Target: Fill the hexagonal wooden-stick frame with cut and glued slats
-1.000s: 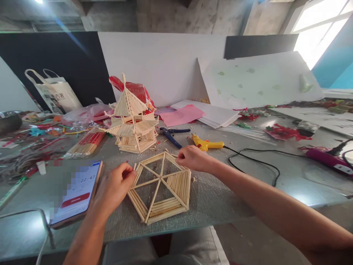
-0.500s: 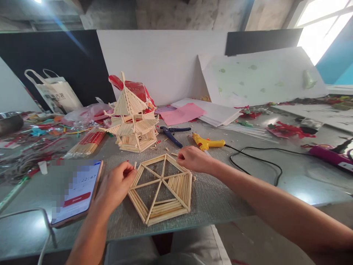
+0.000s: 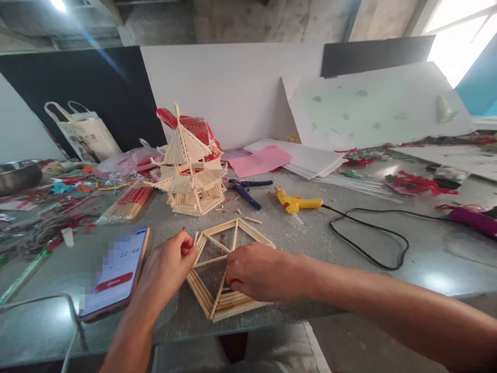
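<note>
A flat hexagonal frame (image 3: pixel 202 295) of thin wooden sticks lies on the table, with spokes meeting at its middle and rows of sticks filling part of it. At its left corner, my left hand (image 3: pixel 174 264) is closed in a pinch, and the end of a short wooden stick (image 3: pixel 196 236) pokes up at the fingertips. My right hand (image 3: pixel 256 269) reaches over the frame's centre with curled fingers. What those fingers hold, if anything, is hidden, and the hand covers the frame's right side.
Behind the frame stands a stick pagoda (image 3: pixel 190 181). Dark blue cutters (image 3: pixel 248 192) and a yellow glue gun (image 3: pixel 297 202) with a black cord lie beyond it. A phone (image 3: pixel 116 274) is at the left, near bundled sticks (image 3: pixel 130 202). Pink paper (image 3: pixel 260 160) lies behind.
My right hand has moved from the frame's far right edge toward me, over its centre. My left hand stays at the left corner, still pinching.
</note>
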### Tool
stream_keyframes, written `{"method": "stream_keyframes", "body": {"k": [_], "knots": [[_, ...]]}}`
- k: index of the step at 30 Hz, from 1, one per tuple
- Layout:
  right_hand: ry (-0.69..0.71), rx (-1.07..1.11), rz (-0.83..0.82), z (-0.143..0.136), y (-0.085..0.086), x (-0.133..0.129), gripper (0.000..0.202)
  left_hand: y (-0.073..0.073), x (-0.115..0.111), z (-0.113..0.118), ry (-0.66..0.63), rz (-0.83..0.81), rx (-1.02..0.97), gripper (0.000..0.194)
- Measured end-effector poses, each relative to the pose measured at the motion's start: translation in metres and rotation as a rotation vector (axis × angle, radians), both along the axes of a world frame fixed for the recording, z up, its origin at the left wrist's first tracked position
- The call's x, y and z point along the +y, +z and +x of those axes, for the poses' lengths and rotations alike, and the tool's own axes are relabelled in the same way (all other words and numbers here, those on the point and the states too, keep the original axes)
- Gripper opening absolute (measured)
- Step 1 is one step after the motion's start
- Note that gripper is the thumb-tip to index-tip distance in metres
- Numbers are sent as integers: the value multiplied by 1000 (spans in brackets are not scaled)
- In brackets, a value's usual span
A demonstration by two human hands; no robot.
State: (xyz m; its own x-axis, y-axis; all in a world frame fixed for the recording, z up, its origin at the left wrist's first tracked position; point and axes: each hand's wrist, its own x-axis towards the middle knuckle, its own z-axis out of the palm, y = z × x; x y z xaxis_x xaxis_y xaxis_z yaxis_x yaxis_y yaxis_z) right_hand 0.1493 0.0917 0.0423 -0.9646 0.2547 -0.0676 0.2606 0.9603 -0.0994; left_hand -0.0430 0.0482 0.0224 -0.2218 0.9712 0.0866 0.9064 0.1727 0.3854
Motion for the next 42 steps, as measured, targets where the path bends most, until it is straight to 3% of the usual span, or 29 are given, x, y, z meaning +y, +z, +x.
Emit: {"method": "stream_keyframes", "body": {"k": [7,11,18,32,36,39,42], "knots": [[52,-102,82,-6,3,1,23,1,1,14,-20,-33,223,10],[67,-106,82,-4,5,0,24,-1,0,16,-48,-14,243,14],[83,-78,74,-3,1,2,19,8,0,20,13,-35,260,10],[112,1,58,-1,-7,3,16,-7,6,19,16,-42,302,12],[101,55,62,4,-12,1,16,-7,-1,23,-4,56,370,12],[95,63,44,6,-12,2,16,-6,-13,26,-71,184,358,17],[58,49,42,5,-10,2,15,-5,-28,29,-217,122,191,20]]}}
